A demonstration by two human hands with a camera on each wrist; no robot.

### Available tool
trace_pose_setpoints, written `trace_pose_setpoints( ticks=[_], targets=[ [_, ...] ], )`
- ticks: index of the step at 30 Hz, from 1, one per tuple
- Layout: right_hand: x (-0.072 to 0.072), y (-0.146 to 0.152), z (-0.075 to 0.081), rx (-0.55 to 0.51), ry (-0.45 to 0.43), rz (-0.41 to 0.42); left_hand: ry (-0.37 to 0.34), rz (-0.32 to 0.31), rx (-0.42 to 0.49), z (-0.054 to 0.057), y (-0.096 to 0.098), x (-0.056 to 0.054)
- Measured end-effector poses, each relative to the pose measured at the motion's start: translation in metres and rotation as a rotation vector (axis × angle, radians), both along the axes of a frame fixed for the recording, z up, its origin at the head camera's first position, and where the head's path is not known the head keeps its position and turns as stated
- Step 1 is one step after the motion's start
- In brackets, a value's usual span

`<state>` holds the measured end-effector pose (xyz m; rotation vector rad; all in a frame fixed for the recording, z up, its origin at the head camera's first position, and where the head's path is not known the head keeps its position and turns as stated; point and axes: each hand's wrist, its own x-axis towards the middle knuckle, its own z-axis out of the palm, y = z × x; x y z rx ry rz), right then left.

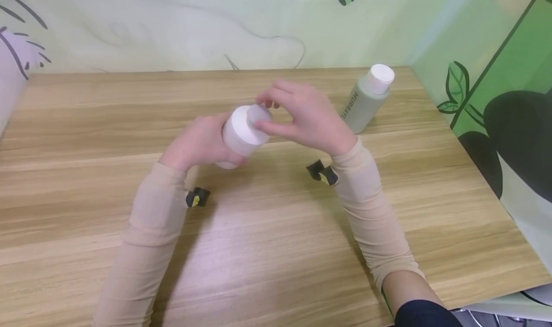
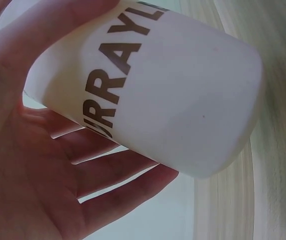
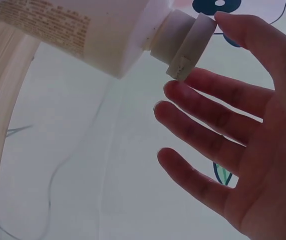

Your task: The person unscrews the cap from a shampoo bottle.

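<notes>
A white bottle [image 1: 244, 131] is held tilted above the table, its top toward the right hand. My left hand [image 1: 200, 142] grips its body. In the left wrist view, the thumb goes over the bottle [image 2: 198, 95] and the fingers [image 2: 127, 172] support it from beneath, beside large dark letters. My right hand [image 1: 310, 116] pinches the round white cap [image 1: 258, 116]. In the right wrist view, thumb and index finger touch opposite edges of the cap [image 3: 195, 47], which sits at the bottle's neck; the other fingers [image 3: 198, 132] are spread apart.
A pale green bottle [image 1: 366, 102] with a white cap [image 1: 382, 75] stands at the back right of the wooden table [image 1: 267, 260], behind the right wrist. A painted wall [image 1: 172, 30] borders the table's back. Small black pieces [image 1: 198, 197] protrude from both sleeves.
</notes>
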<state>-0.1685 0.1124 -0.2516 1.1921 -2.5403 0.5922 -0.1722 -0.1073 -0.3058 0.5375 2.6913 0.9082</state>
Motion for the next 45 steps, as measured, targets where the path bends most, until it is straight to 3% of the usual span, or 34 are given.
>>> trace_pose_setpoints(
  ticks=[14,20,24,27,31,41,45],
  targets=[
    [-0.0011,0.0036,-0.0001,-0.013,-0.047,0.178,-0.001,-0.011,-0.010,-0.0002,-0.0007,-0.0014],
    [-0.0002,0.0013,0.0018,-0.026,-0.115,0.092,-0.003,-0.014,-0.012,-0.0003,-0.0006,-0.0014],
    [0.0006,-0.0006,0.0016,-0.002,-0.102,0.008,-0.011,-0.009,-0.006,-0.0002,-0.0006,-0.0008],
    [0.0006,-0.0016,0.0004,0.015,-0.080,-0.007,-0.007,-0.013,-0.014,0.0003,-0.0004,-0.0005],
    [0.0000,-0.0014,-0.0012,0.029,-0.053,0.010,0.007,-0.023,-0.028,0.0013,-0.0006,-0.0004],
    [-0.0015,-0.0007,-0.0026,0.014,-0.010,0.146,0.001,-0.029,-0.052,0.0024,-0.0017,-0.0016],
    [-0.0022,-0.0005,-0.0037,0.004,-0.008,0.141,0.006,-0.032,-0.049,0.0028,-0.0017,-0.0015]
  ],
)
